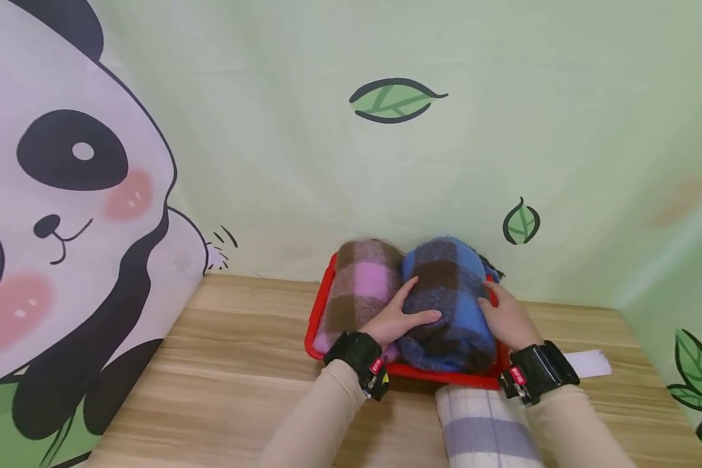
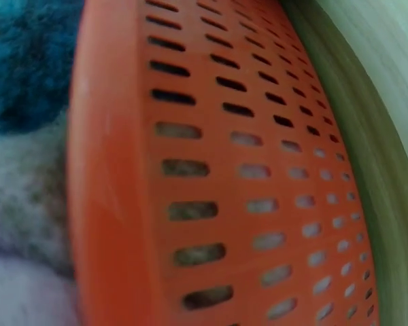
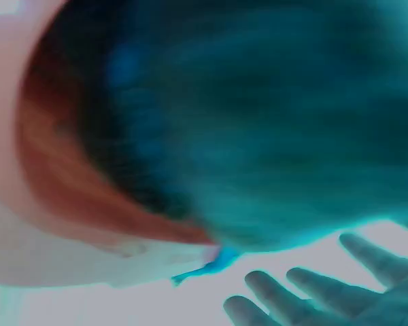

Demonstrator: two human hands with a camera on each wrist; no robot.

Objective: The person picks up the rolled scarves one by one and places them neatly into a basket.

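Note:
A rolled blue-and-brown checked scarf (image 1: 444,292) with dark fringe at its far end lies in the right part of a red basket (image 1: 429,376). My left hand (image 1: 390,320) touches this roll's left side, thumb and index finger spread. At its right side is my right hand (image 1: 507,316); in the right wrist view the fingers (image 3: 313,295) look straight and spread beside the blue cloth. To the left, a pink-and-brown checked roll (image 1: 371,279) fills the rest of the basket. The left wrist view shows the slotted basket wall (image 2: 211,163) up close.
A white roll with grey-purple stripes (image 1: 485,432) lies in front of the basket, between my forearms. On the right, a white strip (image 1: 587,363) rests on the wooden table (image 1: 240,370). A printed cloth backdrop (image 1: 281,162) stands right behind the basket.

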